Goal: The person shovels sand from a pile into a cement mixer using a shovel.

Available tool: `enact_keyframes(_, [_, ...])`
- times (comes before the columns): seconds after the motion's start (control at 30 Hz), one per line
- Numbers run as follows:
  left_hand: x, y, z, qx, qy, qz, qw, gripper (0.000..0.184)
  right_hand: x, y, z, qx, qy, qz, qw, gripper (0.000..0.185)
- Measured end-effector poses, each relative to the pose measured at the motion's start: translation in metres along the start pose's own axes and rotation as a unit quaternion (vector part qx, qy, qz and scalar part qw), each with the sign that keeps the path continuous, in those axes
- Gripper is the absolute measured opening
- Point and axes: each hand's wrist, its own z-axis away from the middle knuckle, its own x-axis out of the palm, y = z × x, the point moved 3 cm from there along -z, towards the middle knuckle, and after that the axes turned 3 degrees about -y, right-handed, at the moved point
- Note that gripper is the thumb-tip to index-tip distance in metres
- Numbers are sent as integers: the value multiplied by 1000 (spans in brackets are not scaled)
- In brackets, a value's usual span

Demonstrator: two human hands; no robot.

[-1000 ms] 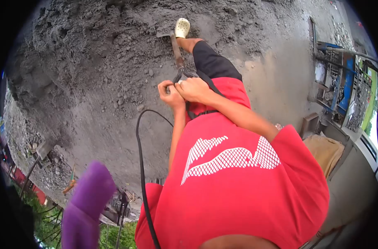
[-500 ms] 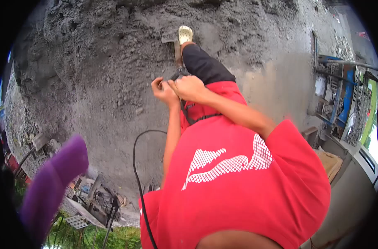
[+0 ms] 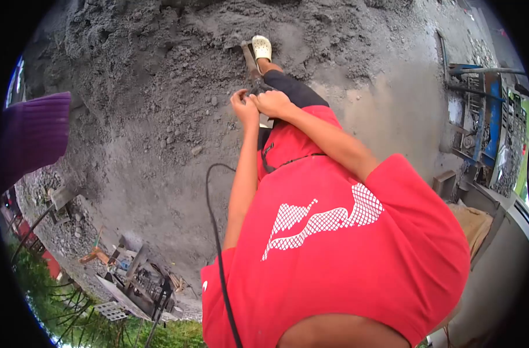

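My right hand (image 3: 272, 103) is closed on the dark upper end of a shovel (image 3: 251, 59), held out in front of my red shirt. Right beside it, my left hand (image 3: 244, 107) is curled in at the same grip, with its fingertips partly hidden. The shovel points away from me, and its greyish lower part lies close beside a cream clog (image 3: 262, 47) on my foot. Grey, lumpy sand (image 3: 177, 75) surrounds the far end. How deep the tip sits in it I cannot tell.
A purple ribbed sleeve (image 3: 41, 130) hangs at the left edge. A black cable (image 3: 215, 214) runs down my left side. Blue metal equipment (image 3: 492, 119) stands at right, near a tan sack (image 3: 472, 223). Scrap boards and a metal frame (image 3: 139, 278) lie at lower left.
Both hands and the shovel grip have shifted slightly farther from my body. The shovel's far end has tilted a little. The purple sleeve has moved up and toward the left edge.
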Motion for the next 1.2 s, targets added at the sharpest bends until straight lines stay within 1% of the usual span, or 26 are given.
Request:
enact_keyframes(0.07, [6, 14, 4, -23, 10, -13, 1000, 16, -9, 5, 4, -20, 6, -8, 1000, 36])
enact_keyframes(0.1, [9, 12, 4, -28, 26, -26, 999, 16, 5, 14, -3, 5, -8, -36, 999, 41])
enact_keyframes(0.13, [12, 10, 0, -33, 44, -37, 998, 16, 2, 13, -5, -39, 19, 19, 999, 27])
enact_keyframes(0.17, [15, 5, -5, -10, 32, -64, 997, 15, 2, 19, -5, -61, 32, 18, 997, 26])
enact_keyframes(0.2, [20, 6, -7, -9, 37, -50, 998, 15, -8, 18, -2, -80, 44, 13, 996, 26])
enact_keyframes(0.3, [22, 10, 10, -38, 41, -32, 998, 16, 20, 33, -5, -19, -19, -60, 998, 37])
enact_keyframes(0.33, [23, -1, 20, -52, 39, -54, 996, 15, 15, 26, 9, -74, 58, -13, 996, 34])
enact_keyframes(0.4, [18, -22, 37, -89, 24, -110, 990, 16, 51, 29, 15, -26, 13, -52, 998, 36])
enact_keyframes(0.43, [16, -43, 48, -98, 15, -112, 989, 16, 50, 23, 21, -11, -20, -104, 994, 30])
enact_keyframes(0.47, [14, -55, 60, -125, 4, -120, 985, 16, 68, 23, 25, 25, -65, -127, 989, 34])
enact_keyframes(0.5, [14, -64, 74, -136, 7, -122, 983, 16, 78, 24, 33, 40, -37, -159, 986, 38])
enact_keyframes(0.53, [14, -72, 90, -150, 2, -119, 981, 17, 91, 25, 42, -21, -30, -153, 988, 42])
enact_keyframes(0.57, [19, -89, 110, -152, 5, -150, 977, 19, 108, 29, 50, -18, -82, -173, 981, 43])
enact_keyframes(0.6, [28, -110, 132, -176, -5, -152, 973, 23, 139, 41, 58, 44, -165, -165, 971, 43])
enact_keyframes(0.63, [42, -138, 158, -233, -1, -144, 962, 28, 164, 52, 69, 42, -209, -144, 966, 45])
enact_keyframes(0.7, [69, -150, 184, -256, -51, -183, 948, 35, 188, 79, 86, 47, -262, -151, 952, 49])
enact_keyframes(0.73, [92, -147, 187, -268, -58, -159, 948, 36, 193, 98, 91, 30, -306, -123, 944, 52])
enact_keyframes(0.83, [133, -136, 212, -300, -63, -91, 948, 41, 179, 164, 113, -43, -224, -119, 966, 43])
enact_keyframes(0.9, [189, -111, 226, -321, -112, -38, 940, 43, 140, 208, 131, -63, -181, -127, 973, 36])
enact_keyframes(0.93, [224, -94, 229, -376, -139, 32, 916, 46, 126, 241, 143, -77, -126, -140, 979, 22])
enact_keyframes(0.97, [258, -77, 234, -433, -160, 93, 882, 51, 110, 272, 146, -57, -132, -115, 983, 23])
enact_keyframes(1.0, [296, -74, 241, -446, -170, 117, 871, 53, 104, 310, 154, -5, -140, -124, 982, 30])
enact_keyframes(1.03, [328, -68, 247, -458, -185, 141, 858, 54, 85, 340, 157, -2, -123, -112, 986, 29])
enact_keyframes(1.07, [357, -57, 242, -462, -205, 147, 850, 58, 70, 367, 159, 40, -103, -119, 987, 26])
enact_keyframes(1.1, [381, -48, 234, -465, -223, 155, 842, 63, 54, 391, 159, 36, -64, -111, 991, 23])
enact_keyframes(1.2, [424, -66, 199, -460, -99, 219, 855, 62, 22, 419, 161, 9, -15, -113, 993, 20])
